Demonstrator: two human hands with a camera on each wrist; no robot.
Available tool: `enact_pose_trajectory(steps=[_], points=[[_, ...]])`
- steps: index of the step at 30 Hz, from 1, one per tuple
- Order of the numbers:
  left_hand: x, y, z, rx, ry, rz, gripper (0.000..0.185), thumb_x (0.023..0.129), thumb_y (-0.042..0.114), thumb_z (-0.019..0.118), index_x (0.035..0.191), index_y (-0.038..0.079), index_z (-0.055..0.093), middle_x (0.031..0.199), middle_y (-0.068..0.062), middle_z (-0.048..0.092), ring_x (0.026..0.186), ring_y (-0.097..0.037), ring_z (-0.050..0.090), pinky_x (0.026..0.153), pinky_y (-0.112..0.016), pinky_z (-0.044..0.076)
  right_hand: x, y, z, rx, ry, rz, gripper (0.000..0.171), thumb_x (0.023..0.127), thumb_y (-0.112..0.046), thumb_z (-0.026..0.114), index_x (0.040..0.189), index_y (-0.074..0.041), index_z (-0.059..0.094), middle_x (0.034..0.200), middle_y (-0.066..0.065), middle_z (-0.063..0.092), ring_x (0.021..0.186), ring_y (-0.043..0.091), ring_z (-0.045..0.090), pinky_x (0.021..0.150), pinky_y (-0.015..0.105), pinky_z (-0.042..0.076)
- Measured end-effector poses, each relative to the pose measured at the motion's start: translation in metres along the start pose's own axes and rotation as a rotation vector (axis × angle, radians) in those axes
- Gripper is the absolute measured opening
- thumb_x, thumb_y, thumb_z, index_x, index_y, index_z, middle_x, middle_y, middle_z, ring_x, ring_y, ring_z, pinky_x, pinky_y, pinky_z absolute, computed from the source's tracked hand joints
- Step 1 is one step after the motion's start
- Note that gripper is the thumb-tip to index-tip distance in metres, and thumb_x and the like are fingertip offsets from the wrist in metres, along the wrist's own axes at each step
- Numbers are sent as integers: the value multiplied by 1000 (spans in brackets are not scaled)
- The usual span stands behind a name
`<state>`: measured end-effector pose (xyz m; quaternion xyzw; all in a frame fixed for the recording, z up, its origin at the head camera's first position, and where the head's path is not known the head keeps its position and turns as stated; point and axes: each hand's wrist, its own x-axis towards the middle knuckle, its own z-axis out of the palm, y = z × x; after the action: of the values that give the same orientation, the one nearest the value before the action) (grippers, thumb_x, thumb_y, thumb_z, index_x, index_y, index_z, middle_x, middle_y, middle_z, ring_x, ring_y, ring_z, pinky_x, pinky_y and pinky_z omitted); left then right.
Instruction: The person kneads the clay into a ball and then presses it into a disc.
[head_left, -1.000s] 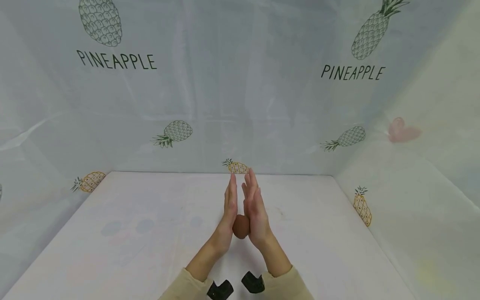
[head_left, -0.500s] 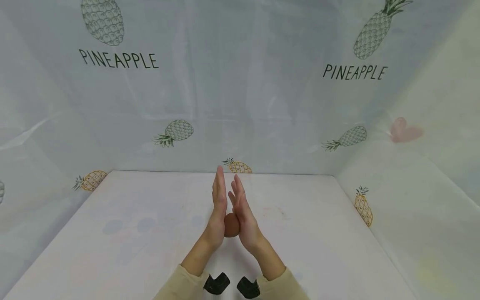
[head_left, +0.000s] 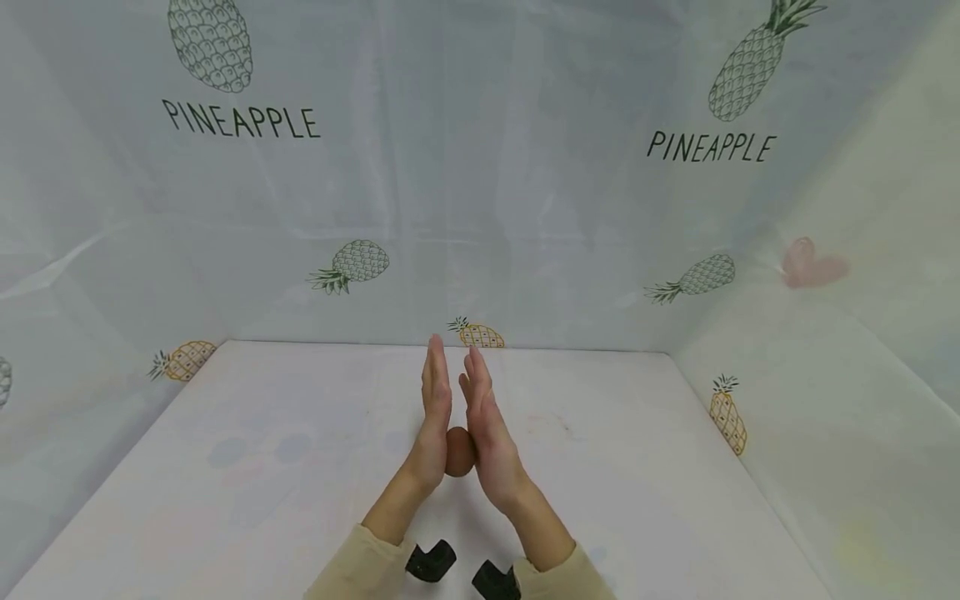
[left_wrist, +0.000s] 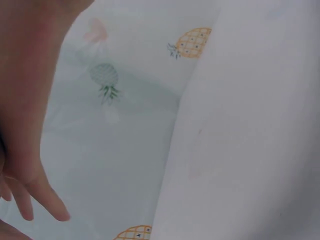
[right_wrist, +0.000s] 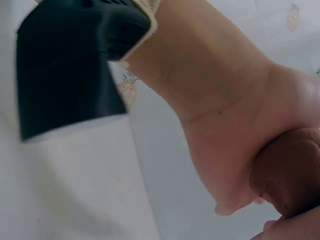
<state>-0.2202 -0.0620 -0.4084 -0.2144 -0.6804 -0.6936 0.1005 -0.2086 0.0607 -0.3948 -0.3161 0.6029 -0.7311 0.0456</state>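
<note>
A smooth brown clay ball sits between the heels of my two palms, above the white table. My left hand presses it from the left side and my right hand from the right. On both hands the fingers are straight and point up and away, with a narrow gap between the palms. Seen from the right wrist, the clay shows a crease and a fold, pressed against the left palm. In the left wrist view the right hand hangs in from the top, hiding the clay.
Black wrist cameras stick out from both beige sleeves over the white table. Behind and beside the table hang pale sheets printed with pineapples.
Both hands and the clay ball have shifted a little left. The left hand slid forward past the right, so its fingertips now stand higher in view than the right's.
</note>
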Motion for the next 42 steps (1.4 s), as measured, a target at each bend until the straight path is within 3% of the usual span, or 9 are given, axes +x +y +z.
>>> enact_pose_trajectory(steps=[4, 11, 18, 25, 30, 32, 35, 42], points=[[-3, -3, 7, -20, -66, -19, 61, 113, 47, 13, 169, 40, -12, 175, 16, -19, 160, -17, -24, 121, -72, -15, 0, -3, -4, -1, 42, -35, 65, 113, -49, 4, 171, -24, -10, 177, -7, -10, 164, 27, -8, 127, 61, -11], [-6, 2, 16, -40, -162, 9, 59, 114, 43, 10, 169, 41, -12, 175, 16, -19, 160, -14, -22, 121, -73, -14, 2, -2, -14, 9, 128, -84, 62, 114, -46, 7, 172, -29, -5, 178, -8, -5, 164, 26, -5, 128, 59, -9], [-8, 5, 21, -51, -201, 27, 58, 114, 42, 8, 168, 43, -12, 175, 17, -19, 160, -12, -23, 119, -74, -16, 3, 3, -22, 4, 198, -131, 62, 114, -44, 9, 172, -25, -2, 178, -3, -4, 164, 28, -5, 126, 65, -12], [-11, 5, 20, -30, -143, 142, 61, 113, 32, 11, 170, 37, -10, 177, 11, -16, 162, -16, -20, 120, -75, -12, 5, 12, -19, -10, 198, -123, 62, 115, -41, 10, 172, -22, -4, 179, -3, -6, 164, 29, -4, 126, 66, -8], [-9, 6, 14, 24, -62, 275, 63, 112, 25, 12, 172, 29, -6, 179, 3, -12, 163, -20, -14, 122, -71, -9, 4, 15, -15, 34, 129, 6, 64, 114, -51, 8, 172, -29, -7, 178, 1, -5, 164, 36, 1, 127, 66, -7], [-7, 7, 11, 32, -31, 298, 62, 112, 26, 12, 172, 27, -5, 179, 3, -11, 163, -21, -14, 121, -72, -10, 4, 15, -13, 58, 103, 68, 65, 113, -57, 8, 171, -33, -7, 178, 2, -4, 164, 37, 4, 127, 67, -8], [-6, 8, 8, 34, 11, 292, 62, 113, 33, 13, 172, 27, -6, 179, 3, -12, 163, -20, -15, 120, -73, -12, 2, 14, -8, 89, 74, 116, 65, 111, -61, 8, 171, -38, -6, 178, 1, -4, 164, 38, 7, 125, 70, -9], [-2, 9, 2, 53, 122, 173, 64, 111, 42, 15, 171, 35, -6, 178, 11, -13, 161, -12, -16, 121, -71, -13, 0, 8, 2, 159, 30, 127, 62, 110, -62, 4, 169, -44, -6, 178, -2, -7, 164, 38, 5, 123, 73, -7]])
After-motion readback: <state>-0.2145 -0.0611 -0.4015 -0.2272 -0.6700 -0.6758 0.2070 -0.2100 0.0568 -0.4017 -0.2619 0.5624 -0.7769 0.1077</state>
